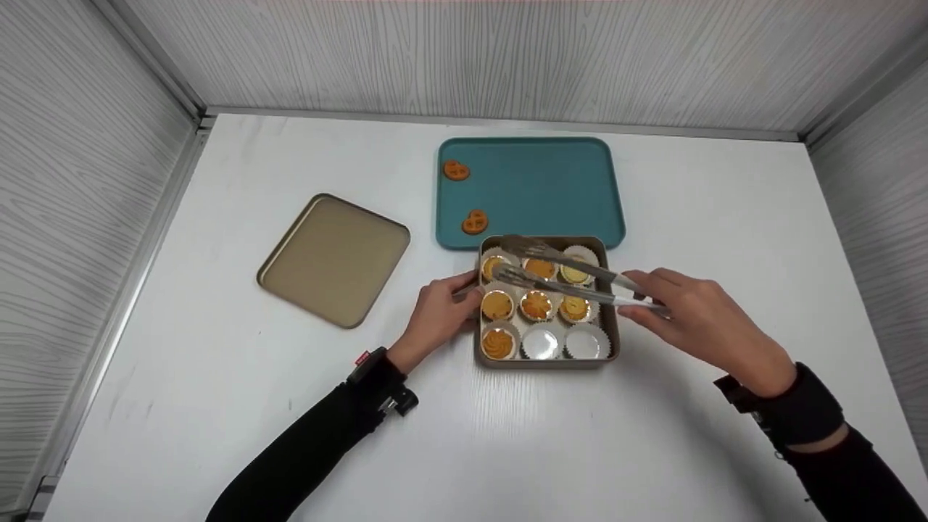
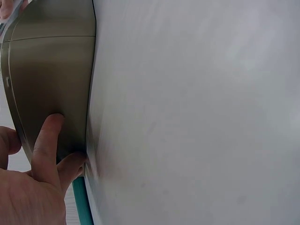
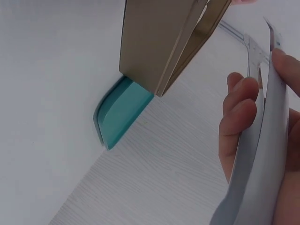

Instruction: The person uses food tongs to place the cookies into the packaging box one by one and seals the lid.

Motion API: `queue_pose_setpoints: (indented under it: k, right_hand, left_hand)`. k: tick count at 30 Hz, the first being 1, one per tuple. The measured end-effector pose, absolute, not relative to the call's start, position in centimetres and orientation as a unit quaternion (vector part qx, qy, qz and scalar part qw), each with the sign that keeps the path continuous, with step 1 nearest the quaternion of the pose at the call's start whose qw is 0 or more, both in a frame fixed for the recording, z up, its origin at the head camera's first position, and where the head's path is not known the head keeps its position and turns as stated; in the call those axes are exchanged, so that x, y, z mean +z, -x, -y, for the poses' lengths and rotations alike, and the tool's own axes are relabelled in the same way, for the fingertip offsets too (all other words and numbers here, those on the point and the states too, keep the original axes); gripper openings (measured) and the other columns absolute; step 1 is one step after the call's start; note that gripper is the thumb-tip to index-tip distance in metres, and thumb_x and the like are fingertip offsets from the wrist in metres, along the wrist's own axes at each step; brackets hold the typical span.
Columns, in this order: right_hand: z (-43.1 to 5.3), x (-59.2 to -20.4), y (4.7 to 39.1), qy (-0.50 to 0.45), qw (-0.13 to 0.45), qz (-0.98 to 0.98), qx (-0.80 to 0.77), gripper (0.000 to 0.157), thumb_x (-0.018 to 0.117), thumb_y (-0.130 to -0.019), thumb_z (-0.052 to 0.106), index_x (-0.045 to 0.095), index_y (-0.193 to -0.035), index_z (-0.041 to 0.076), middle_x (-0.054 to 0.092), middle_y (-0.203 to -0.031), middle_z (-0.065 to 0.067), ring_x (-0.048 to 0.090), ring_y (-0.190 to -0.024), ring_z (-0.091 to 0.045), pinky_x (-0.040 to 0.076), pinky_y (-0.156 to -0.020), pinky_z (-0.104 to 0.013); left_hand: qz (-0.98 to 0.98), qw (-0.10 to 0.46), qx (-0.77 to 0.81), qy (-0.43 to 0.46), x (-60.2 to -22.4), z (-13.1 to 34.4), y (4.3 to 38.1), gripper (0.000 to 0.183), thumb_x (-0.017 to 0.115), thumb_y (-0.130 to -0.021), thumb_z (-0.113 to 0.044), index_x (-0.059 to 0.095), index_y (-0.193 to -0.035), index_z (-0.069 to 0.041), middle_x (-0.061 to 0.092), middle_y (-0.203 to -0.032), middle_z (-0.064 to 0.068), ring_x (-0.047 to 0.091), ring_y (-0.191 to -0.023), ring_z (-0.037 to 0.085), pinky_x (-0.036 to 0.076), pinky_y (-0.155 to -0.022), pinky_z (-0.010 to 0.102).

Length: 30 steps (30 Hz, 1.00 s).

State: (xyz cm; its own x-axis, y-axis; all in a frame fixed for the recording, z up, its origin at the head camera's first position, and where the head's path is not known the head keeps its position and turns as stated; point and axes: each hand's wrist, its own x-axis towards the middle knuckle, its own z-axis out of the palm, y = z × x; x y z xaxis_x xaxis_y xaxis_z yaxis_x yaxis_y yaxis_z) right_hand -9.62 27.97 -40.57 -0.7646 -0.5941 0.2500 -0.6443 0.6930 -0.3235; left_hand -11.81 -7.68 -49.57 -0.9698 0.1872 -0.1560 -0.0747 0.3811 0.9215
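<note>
A gold rectangular tin (image 1: 547, 363) stands in front of a teal tray, holding several cookies in pleated paper cups; two front cups (image 1: 587, 341) show bare white insides. At its left side is my left hand (image 1: 438, 308). In the left wrist view, extended fingers (image 2: 47, 145) touch the tin's outer wall, with another fingertip by the rim. My right hand (image 1: 699, 315) grips metal tongs (image 1: 594, 295) by their handles. Their arms stand apart, and the tips reach over the back left cookies, overlapping them in the head view. No cookie shows pinched between the tips.
Two pretzel-shaped cookies (image 1: 475, 222) lie on the left part of the teal tray (image 1: 551, 170). A shallow gold lid (image 1: 333, 261) rests on the white table to the left. Grey wood-grain panels (image 1: 493, 58) border the back and sides.
</note>
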Motion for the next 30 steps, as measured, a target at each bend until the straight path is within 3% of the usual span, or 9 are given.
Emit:
queue_pose_setpoints:
  k: [8, 24, 30]
  right_hand:
    - [-25.2, -40.7, 13.8, -0.313, 0.129, 0.921, 0.192, 0.04, 0.079, -0.094, 0.02, 0.069, -0.123, -0.005, 0.073, -0.098, -0.02, 0.069, -0.07, -0.026, 0.058, -0.059, -0.041]
    - [-19.6, -41.1, 20.3, -0.286, 0.179, 0.936, 0.098, 0.05, 0.072, -0.098, 0.037, 0.068, -0.126, -0.004, 0.069, -0.091, -0.021, 0.059, -0.052, -0.035, 0.047, -0.041, -0.045]
    - [-17.7, -41.2, 21.9, -0.28, 0.15, 0.943, 0.095, 0.046, 0.072, -0.099, 0.034, 0.069, -0.119, -0.007, 0.068, -0.086, -0.022, 0.061, -0.057, -0.035, 0.051, -0.046, -0.049]
  left_hand:
    - [-0.817, 0.115, 0.564, -0.034, -49.7, 7.8, 11.6, 0.048, 0.062, -0.102, -0.024, 0.06, -0.144, -0.002, 0.064, -0.14, 0.012, 0.062, -0.126, 0.018, 0.049, -0.106, 0.036]
    - [-0.819, 0.106, 0.562, -0.043, -49.6, 7.6, 11.6, 0.047, 0.062, -0.102, -0.024, 0.061, -0.144, -0.003, 0.065, -0.139, 0.012, 0.064, -0.124, 0.019, 0.05, -0.105, 0.035]
    - [-0.819, 0.105, 0.563, -0.046, -49.6, 7.6, 11.7, 0.047, 0.062, -0.102, -0.023, 0.061, -0.143, -0.002, 0.065, -0.139, 0.013, 0.064, -0.124, 0.019, 0.049, -0.105, 0.035]
